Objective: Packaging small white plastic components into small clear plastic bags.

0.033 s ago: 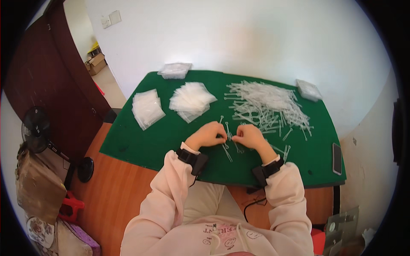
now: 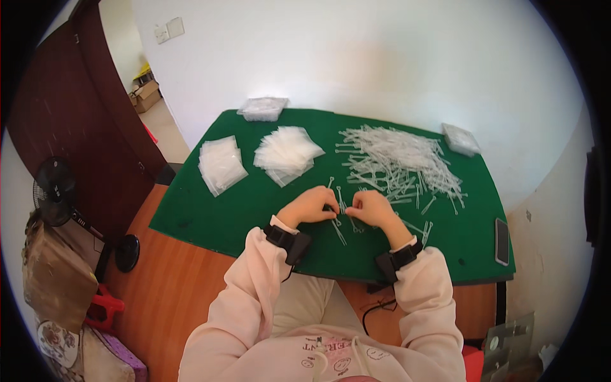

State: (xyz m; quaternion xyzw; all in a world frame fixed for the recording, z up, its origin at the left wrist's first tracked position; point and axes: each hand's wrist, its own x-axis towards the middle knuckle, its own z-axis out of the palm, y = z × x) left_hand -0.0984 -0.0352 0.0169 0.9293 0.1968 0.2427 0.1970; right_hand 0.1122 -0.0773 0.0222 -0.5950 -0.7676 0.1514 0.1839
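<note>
Over the front middle of a green-covered table (image 2: pixel 242 219), my left hand (image 2: pixel 309 207) is closed, its thumb and fingertips drawn together. Facing it, my right hand (image 2: pixel 374 210) is closed in a pinch. Whatever their fingertips hold is too small to make out. Between the hands, a slender clear plastic stick with a ringed end (image 2: pixel 340 198) is partly visible. Another ringed stick (image 2: pixel 331 183) shows just beyond my left fingers, and more clear sticks (image 2: pixel 340 233) lie below them. To the far right spreads a large loose heap of similar sticks (image 2: pixel 401 159).
Two fanned stacks of clear plastic bags, one farther left (image 2: pixel 221 167) and one nearer the middle (image 2: pixel 287 155), lie on the table. Filled clear packs stand at the back left (image 2: pixel 263 109) and right edge (image 2: pixel 461 139). A phone (image 2: pixel 502 242) rests at the right edge.
The whole view has shifted slightly, so the table appears a little lower. Both hands stay close together in nearly the same pose.
</note>
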